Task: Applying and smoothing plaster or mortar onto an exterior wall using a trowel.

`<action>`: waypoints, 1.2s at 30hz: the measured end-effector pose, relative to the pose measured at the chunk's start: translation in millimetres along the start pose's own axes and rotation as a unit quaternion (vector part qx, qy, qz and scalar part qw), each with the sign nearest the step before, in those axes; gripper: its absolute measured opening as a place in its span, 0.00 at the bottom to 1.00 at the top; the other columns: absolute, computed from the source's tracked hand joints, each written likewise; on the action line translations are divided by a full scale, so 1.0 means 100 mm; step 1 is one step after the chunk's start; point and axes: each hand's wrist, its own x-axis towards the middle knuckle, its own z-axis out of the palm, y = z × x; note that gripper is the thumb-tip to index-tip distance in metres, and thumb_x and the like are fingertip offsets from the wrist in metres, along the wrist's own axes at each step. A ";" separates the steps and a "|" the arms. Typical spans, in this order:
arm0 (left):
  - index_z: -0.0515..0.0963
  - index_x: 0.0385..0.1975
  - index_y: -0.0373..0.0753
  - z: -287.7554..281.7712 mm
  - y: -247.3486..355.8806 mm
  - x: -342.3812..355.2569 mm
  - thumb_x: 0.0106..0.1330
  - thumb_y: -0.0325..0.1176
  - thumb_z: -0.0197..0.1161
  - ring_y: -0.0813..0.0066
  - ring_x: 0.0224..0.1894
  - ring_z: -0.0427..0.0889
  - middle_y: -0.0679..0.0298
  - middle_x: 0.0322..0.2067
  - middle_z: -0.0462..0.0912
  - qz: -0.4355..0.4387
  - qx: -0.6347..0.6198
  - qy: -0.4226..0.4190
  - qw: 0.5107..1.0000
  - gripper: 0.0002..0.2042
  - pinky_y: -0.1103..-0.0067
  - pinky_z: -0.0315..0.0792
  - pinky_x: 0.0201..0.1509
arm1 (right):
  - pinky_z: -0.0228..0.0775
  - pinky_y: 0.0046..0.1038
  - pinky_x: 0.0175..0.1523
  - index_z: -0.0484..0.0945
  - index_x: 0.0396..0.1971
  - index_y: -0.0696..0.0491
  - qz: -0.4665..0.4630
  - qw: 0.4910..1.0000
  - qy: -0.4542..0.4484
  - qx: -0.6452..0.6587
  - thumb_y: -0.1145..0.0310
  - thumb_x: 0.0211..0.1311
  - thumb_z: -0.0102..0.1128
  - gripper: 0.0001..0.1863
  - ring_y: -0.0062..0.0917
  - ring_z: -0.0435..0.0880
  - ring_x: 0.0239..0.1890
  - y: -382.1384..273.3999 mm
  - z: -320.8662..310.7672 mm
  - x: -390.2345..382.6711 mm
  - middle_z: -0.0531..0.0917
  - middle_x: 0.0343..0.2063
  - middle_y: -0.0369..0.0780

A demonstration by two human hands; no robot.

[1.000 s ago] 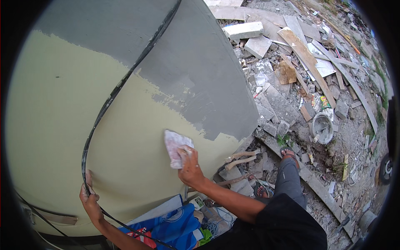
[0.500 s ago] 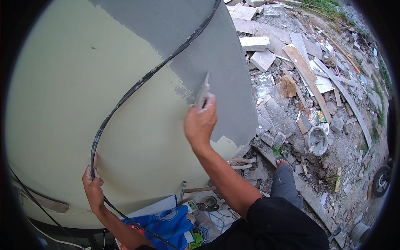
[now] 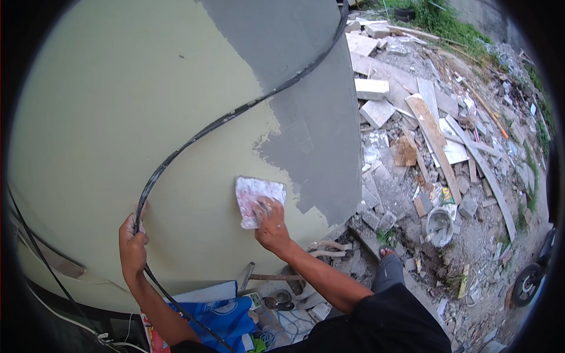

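My left hand is closed around a black cable, which arcs up across the wall to the upper right and trails down past my forearm. My right hand grips a flat, roughly rectangular spreader, smeared white and pinkish, its broad face toward me and my fingers over its lower right part. The spreader is in front of the pale yellow-green wall, just left of a coated grey area with a ragged edge. Whether it touches the wall I cannot tell.
Rubble with broken blocks and wooden planks covers the ground at right. A mortar-stained bucket stands beyond my foot. Below the wall lie a hammer-like tool, a blue cloth and loose cords. A wheel is at far right.
My right hand has moved down and left, off the grey area. The spreader has turned from nearly edge-on to face-on. My left hand still holds the cable; the view has shifted slightly.
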 end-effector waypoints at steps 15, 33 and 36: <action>0.76 0.37 0.34 -0.03 0.04 -0.05 0.53 0.25 0.47 0.87 0.23 0.54 0.75 0.23 0.58 -0.018 0.015 0.043 0.999 0.14 0.86 0.50 0.27 | 0.61 0.47 0.62 0.78 0.47 0.49 -0.191 0.962 -0.114 -0.157 0.76 0.48 0.62 0.22 0.43 0.73 0.56 1.04 -0.98 0.60 0.75 0.55 0.45; 0.72 0.30 0.33 -0.08 0.07 -0.04 0.49 0.24 0.47 0.85 0.25 0.58 0.73 0.25 0.64 -0.014 0.008 0.019 1.000 0.10 0.85 0.53 0.28 | 0.66 0.33 0.57 0.66 0.55 0.59 0.350 0.928 0.021 0.128 0.84 0.55 0.48 0.25 0.39 0.77 0.50 0.42 -0.64 -0.95 0.76 0.46 0.49; 0.78 0.46 0.30 -0.13 -0.05 -0.13 0.49 0.24 0.47 0.85 0.23 0.57 0.74 0.23 0.60 0.005 -0.016 0.033 0.999 0.23 0.85 0.54 0.27 | 0.67 0.36 0.58 0.66 0.58 0.61 0.313 0.942 0.045 0.112 0.85 0.55 0.47 0.27 0.43 0.77 0.52 0.22 -1.04 0.15 0.76 0.47 0.51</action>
